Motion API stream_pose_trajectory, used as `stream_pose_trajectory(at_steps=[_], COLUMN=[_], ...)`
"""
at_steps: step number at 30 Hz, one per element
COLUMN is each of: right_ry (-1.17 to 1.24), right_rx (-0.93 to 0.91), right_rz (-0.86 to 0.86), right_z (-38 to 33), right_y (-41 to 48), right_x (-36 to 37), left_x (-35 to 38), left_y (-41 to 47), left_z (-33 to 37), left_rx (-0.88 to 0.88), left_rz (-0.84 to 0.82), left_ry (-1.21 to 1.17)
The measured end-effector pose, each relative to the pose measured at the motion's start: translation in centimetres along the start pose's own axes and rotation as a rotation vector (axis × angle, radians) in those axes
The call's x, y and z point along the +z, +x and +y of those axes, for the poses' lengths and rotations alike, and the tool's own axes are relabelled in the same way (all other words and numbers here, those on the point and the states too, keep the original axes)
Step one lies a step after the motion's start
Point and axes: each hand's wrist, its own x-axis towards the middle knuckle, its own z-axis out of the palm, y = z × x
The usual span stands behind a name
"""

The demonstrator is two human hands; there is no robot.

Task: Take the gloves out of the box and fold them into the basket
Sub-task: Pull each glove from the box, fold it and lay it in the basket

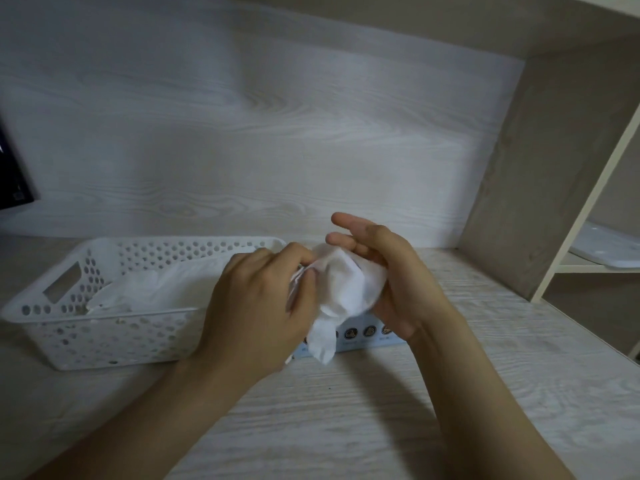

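The work surface is a pale wood-grain table (346, 410), closed at the rear by a back panel (242, 116) of the same whitish grain. On my right a beige side panel (540, 168) stands upright on the table. Beyond it I see a shelf (568, 266) carrying a flat white object (609, 251) that I cannot identify. A dark object (14, 168) cuts into the left edge of the view.

A white perforated basket (104, 341) with a cut-out handle stands on the left half of the table. White folded gloves (138, 289) lie inside it. Just to the right of the basket sits a light blue box (363, 336) with round icons along its front. I see only this lower front strip, because both hands and the held glove cover the rest.

Both forearms enter from the bottom edge and meet above the box. The left hand (256, 306) is seen from the back, with fingers curled, and it pinches the bunched edge of a white glove (343, 282). The right hand (391, 271) stands on edge, palm turned toward the left hand, with fingers extended and straight. The glove lies against its palm. Its thumb is hidden behind the fabric. The loose lower end of the glove hangs down in front of the box, clear of the basket.
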Motion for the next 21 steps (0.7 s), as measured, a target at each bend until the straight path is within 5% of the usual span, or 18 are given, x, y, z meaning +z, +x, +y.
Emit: stream_pose_trajectory(at_steps=[5, 16, 21], right_ry=[0.009, -0.310, -0.567], right_rx=[-0.108, -0.139, -0.471], right_rz=[-0.176, 0.209, 0.280], right_z=[0.5, 0.9, 1.4], right_y=[0.2, 0.1, 0.3], right_x=[-0.4, 0.0, -0.1], left_x=[-0.1, -1.5, -1.3], left_y=[0.2, 0.2, 0.2], left_z=[0.3, 0.5, 0.3], left_rx=[-0.023, 0.029, 0.032], left_rz=[0.045, 0.035, -0.011], left_ry=[0.025, 0.139, 0.089])
